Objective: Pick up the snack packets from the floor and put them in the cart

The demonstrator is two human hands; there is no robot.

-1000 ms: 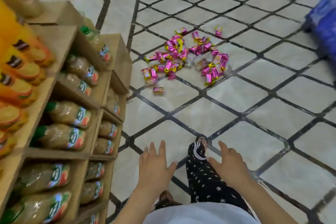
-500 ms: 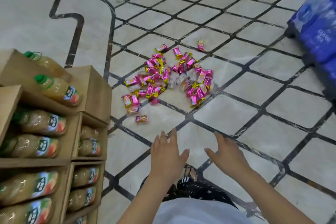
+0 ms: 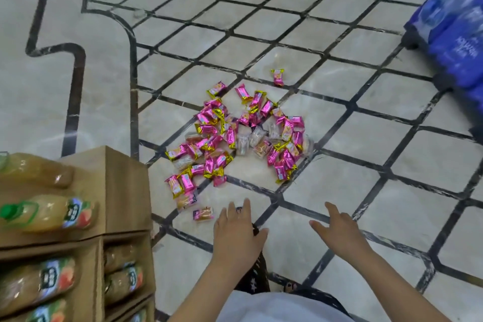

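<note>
Cardboard shelf unit [image 3: 122, 191] at far left, juice bottles [image 3: 49, 213] lying in its bays. Just right of it, snack packets [image 3: 235, 136] sit in a loose pink-and-gold heap on the tiled floor [image 3: 339, 185], with strays toward the person. The nearest packet [image 3: 203, 214] lies just beside the left hand [image 3: 236, 235], whose fingers are straight and hold nothing, likely going for strays first. Right hand [image 3: 339, 230] is also flat and empty, held apart, probably to scoop the other side. Blue bottle pack [image 3: 454, 21] far right. No cart in view.
</note>
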